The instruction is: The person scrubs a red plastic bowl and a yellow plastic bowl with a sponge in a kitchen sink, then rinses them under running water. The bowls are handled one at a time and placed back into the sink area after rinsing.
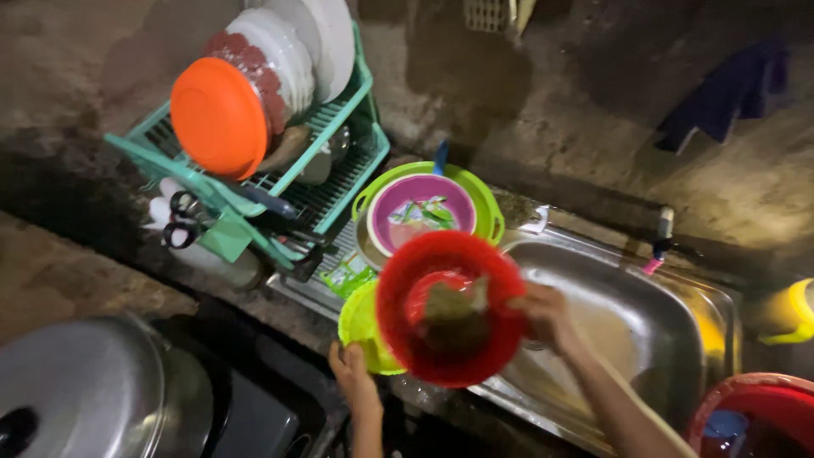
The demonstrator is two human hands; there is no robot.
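Setting: dim rough concrete wall [543, 93] behind a wet counter; light falls mostly on the sink area.
Sink: stainless steel sink basin [627, 314], right of centre, with a small tap with pink tip [660, 246] at its back rim.
Rack: teal plastic two-tier dish rack [339, 161] at upper left, holding a round orange plastic lid [216, 114] and white plates [301, 47]; black-handled scissors [178, 219] hang at its front.
Pot lid: large grey metal domed lid [85, 386] at bottom left, well apart from the hands.
Stacked bowls: lime-green plastic basin [483, 199] with a purple plastic bowl [421, 212] nested inside, just behind the red one.
Held thing: round red plastic colander bowl [449, 307], tilted with its open face toward the camera, over the sink's left edge; brownish scrub pad or food scrap inside, too blurred to tell which.
Right hand: right hand [547, 314] touches the red bowl's right rim, fingers curled closed around the edge.
Left hand: left hand [354, 377] sits below-left, fingers bent onto a small lime-green plastic bowl [360, 326]; grip partly hidden.
Key relation: red bowl lies left of the right hand's fingers and up-right of the left hand; right hand is nearer and carries it.
Corner: red plastic bucket [750, 411] at bottom right.
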